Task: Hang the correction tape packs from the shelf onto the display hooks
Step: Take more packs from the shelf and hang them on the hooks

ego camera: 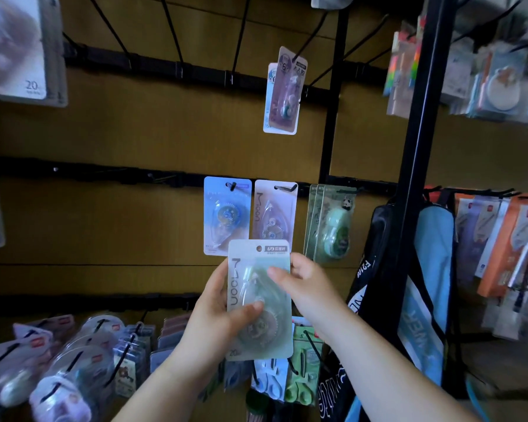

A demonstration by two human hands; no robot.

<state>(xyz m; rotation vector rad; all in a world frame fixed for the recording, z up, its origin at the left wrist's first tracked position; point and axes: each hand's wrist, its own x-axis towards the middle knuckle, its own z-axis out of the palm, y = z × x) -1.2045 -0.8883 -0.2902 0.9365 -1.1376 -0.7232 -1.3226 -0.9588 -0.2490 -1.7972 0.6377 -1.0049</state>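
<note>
A pale green correction tape pack (pixel 258 287) with a round hang hole at its top is held upright in front of the display wall. My left hand (pixel 214 318) grips its lower left side, thumb across the blister. My right hand (pixel 305 281) holds its right edge, thumb on the front. Just above it hang a blue pack (pixel 227 214) and a pink pack (pixel 273 211) on middle-row hooks. A green panda pack (pixel 333 223) hangs to their right. Higher up, a pink pack (pixel 284 92) hangs on a long hook.
Several bare black hooks (pixel 171 32) jut from the top rail; the middle rail (pixel 104 173) to the left carries none. Below, packed hooks hold more tape packs (pixel 73 360). A black upright post (pixel 415 147) and hanging blue-black bags (pixel 424 284) stand to the right.
</note>
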